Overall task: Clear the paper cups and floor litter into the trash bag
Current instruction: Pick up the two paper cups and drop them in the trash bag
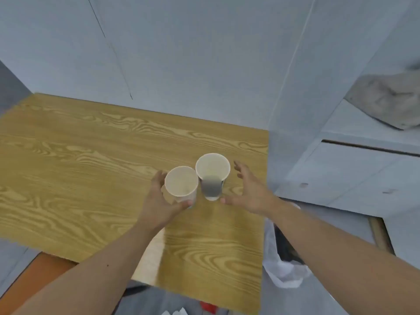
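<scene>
A: Nearest the camera, what's below the table (91, 160) edge?
B: White and red scraps (181, 311) on the floor under its near edge. White bag (283, 272) hangs just off its right side, mouth open.
A: Hands?
B: Both over the table's right part. Left hand (160, 202): fingers apart, curled round the left cup (181, 185), thumb at its base. Looks like contact, no firm clamp seen.
A: Right?
B: Right hand (248, 193) spread wide, just beside the right cup (212, 176), not touching.
A: Cups?
B: Upright on the table, touching, both look empty.
A: Farther?
B: Grey wall behind the table.
</scene>
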